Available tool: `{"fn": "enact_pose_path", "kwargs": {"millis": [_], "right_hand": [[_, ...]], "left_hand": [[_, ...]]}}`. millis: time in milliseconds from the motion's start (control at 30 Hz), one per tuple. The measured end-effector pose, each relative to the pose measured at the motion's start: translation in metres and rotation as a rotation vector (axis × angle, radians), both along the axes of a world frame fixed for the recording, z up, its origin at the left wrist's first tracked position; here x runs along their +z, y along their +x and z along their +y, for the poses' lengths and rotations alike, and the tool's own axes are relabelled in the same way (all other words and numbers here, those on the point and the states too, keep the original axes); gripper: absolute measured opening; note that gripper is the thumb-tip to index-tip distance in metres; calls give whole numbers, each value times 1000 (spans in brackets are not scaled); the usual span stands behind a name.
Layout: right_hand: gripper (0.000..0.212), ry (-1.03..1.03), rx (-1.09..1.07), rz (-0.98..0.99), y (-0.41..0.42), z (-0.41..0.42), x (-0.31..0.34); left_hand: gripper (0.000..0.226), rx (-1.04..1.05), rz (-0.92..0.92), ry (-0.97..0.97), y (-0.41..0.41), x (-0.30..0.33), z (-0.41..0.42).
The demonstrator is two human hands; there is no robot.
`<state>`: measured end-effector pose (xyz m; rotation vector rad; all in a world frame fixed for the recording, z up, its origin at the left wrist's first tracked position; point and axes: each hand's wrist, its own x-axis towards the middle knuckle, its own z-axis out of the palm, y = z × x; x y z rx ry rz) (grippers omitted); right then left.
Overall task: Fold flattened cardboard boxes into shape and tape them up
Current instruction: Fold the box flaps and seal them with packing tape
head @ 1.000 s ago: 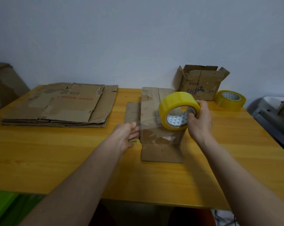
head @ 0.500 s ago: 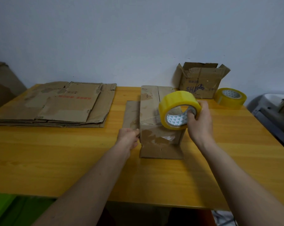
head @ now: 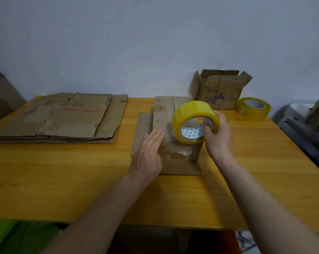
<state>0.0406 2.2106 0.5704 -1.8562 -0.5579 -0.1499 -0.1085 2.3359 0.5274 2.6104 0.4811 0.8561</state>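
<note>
Yellow roll of clear packing tape point(head: 195, 123) gripped in our right hand point(head: 218, 136); left hand point(head: 149, 153) flat, fingers straight, on brown cardboard box point(head: 173, 143). Risk: slack strip wrinkles, sticks crooked.

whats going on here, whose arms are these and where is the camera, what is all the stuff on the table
There is no machine here. The arms belong to a person, and the single picture comes from a camera worn on their head, looking forward and down at a yellow wooden table.

The right hand grips a roll of yellow tape, with fingers hooked through its core, and holds it above a folded box in the middle of the table. The left hand lies flat with straight fingers on the left side of that box. A clear strip of tape seems to run from the roll towards the left hand, but it is hard to see.

To the left lies a stack of flattened boxes. At the back right stands an open box, and beside it lies a second roll.
</note>
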Motion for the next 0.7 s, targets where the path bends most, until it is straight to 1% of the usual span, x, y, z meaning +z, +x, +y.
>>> {"fn": "enact_pose_path", "kwargs": {"millis": [100, 233, 367, 433, 533, 633, 700], "right_hand": [[32, 56, -7, 84, -4, 3, -4], [19, 57, 2, 173, -7, 7, -6], [9, -21, 21, 54, -4, 2, 3], [11, -32, -29, 0, 6, -9, 10], [15, -49, -114, -24, 26, -29, 14], [24, -38, -108, -27, 31, -35, 8], [24, 17, -84, 2, 30, -34, 4]], "left_hand": [[71, 6, 28, 37, -1, -3, -1], [73, 18, 51, 77, -2, -5, -3], [75, 24, 88, 136, -4, -5, -2], [74, 34, 98, 140, -7, -5, 1], [73, 38, 114, 139, -6, -4, -1], [73, 59, 127, 126, -1, -1, -8], [71, 77, 152, 139, -1, 1, -9]]}}
